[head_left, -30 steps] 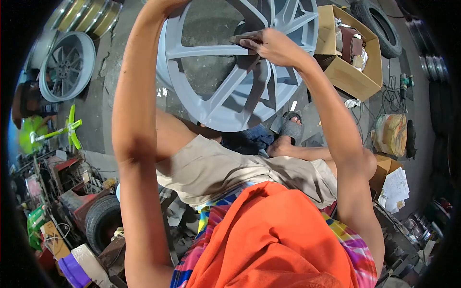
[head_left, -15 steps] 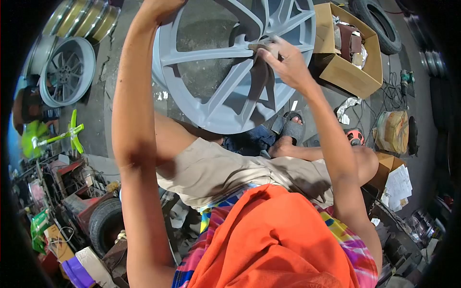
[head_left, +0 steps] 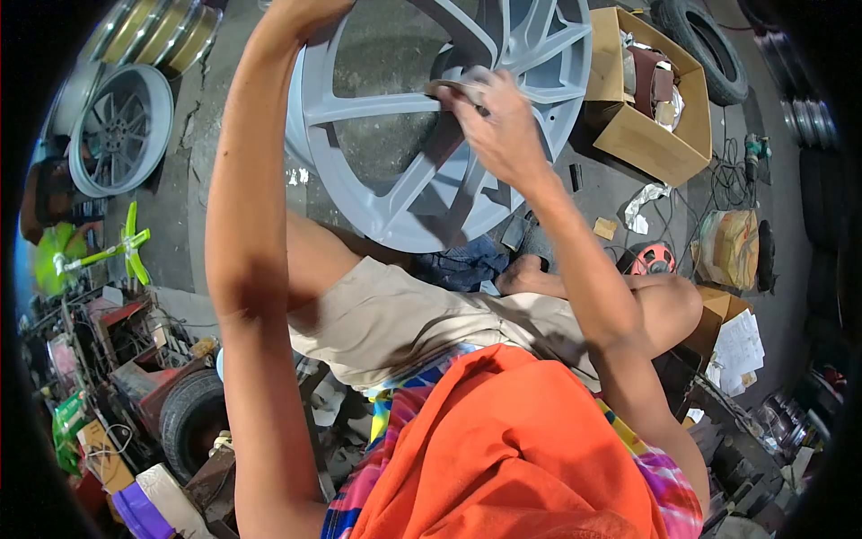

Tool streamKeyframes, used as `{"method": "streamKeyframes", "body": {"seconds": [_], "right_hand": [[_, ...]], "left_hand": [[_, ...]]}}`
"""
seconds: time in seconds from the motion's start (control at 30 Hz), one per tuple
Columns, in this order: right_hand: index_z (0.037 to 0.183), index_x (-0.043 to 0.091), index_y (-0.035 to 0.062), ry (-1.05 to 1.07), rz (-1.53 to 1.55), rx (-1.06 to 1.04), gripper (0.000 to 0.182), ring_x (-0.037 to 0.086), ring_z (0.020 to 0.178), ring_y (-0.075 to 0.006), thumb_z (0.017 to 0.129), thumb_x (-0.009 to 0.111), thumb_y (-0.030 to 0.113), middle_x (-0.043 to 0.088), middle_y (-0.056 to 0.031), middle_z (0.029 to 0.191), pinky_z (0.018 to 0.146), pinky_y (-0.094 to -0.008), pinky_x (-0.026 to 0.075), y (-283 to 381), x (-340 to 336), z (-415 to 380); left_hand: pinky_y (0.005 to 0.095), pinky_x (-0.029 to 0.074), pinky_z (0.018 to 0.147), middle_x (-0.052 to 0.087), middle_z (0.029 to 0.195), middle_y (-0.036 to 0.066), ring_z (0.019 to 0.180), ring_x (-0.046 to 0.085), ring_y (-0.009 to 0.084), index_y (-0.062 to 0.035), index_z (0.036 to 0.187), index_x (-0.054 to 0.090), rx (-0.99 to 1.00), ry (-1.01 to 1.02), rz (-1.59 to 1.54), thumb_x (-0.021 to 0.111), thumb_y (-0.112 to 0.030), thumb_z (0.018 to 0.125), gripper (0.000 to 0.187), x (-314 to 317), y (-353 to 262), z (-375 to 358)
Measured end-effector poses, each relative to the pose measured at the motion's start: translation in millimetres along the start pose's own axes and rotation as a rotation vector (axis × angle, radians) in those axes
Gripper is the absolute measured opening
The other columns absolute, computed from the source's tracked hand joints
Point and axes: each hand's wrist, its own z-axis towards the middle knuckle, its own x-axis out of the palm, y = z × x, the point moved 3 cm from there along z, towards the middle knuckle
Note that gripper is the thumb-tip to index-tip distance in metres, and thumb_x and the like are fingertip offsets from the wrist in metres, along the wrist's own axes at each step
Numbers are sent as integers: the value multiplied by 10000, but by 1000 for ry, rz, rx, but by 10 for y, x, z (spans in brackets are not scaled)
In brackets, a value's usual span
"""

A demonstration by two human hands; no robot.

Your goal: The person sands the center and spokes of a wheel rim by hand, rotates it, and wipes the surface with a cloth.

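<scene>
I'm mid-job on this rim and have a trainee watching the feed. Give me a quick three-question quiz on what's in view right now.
1. True or false: the right hand presses a piece of sandpaper against a spoke of the grey wheel rim.
2. Which part of the rim does the left hand grip? A) the hub B) the outer edge at the top C) a spoke
3. Fill in: the open cardboard box sits on the floor to the ____ of the rim, as the picture shows it.

Key
1. True.
2. B, the outer edge at the top; the hand is partly cut off by the frame.
3. Right.
</scene>
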Motion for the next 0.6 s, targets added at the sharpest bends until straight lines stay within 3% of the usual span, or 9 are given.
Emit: {"method": "streamKeyframes", "body": {"seconds": [0.1,0.17,0.23,0.37,0.6], "right_hand": [[1044,778,79,64,65,58,205,553,908,-358,940,628,173,671,-89,923,823,-425,481,75,12,96],[1048,788,92,2,-18,-66,200,523,879,-342,939,638,168,669,-80,913,806,-413,466,-68,-82,-19],[1031,796,97,39,-19,104,190,512,864,-341,945,648,179,675,-82,913,812,-413,456,-142,-176,-133],[1004,800,98,7,-53,-47,182,518,879,-345,955,654,194,674,-78,904,834,-435,455,-53,53,83],[1037,796,123,114,-114,-20,258,519,893,-335,979,573,240,692,-76,962,833,-418,461,-176,-130,-18]], "left_hand": [[305,472,875,703,1038,65,977,594,145,27,1254,670,42,-6,97,547,-196,994,365,-18,25,53],[308,473,882,708,1046,73,982,599,153,28,1258,668,53,-16,64,547,-200,992,371,-15,24,33],[312,474,889,712,1054,81,987,604,160,29,1262,665,44,-42,31,548,-203,990,376,-53,60,-4],[306,475,902,715,1082,83,1004,611,159,31,1284,657,18,-5,81,543,-203,989,393,-30,72,36],[308,474,915,715,1091,95,1013,616,165,29,1290,654,10,-50,2,553,-209,994,394,-87,157,1]]}}
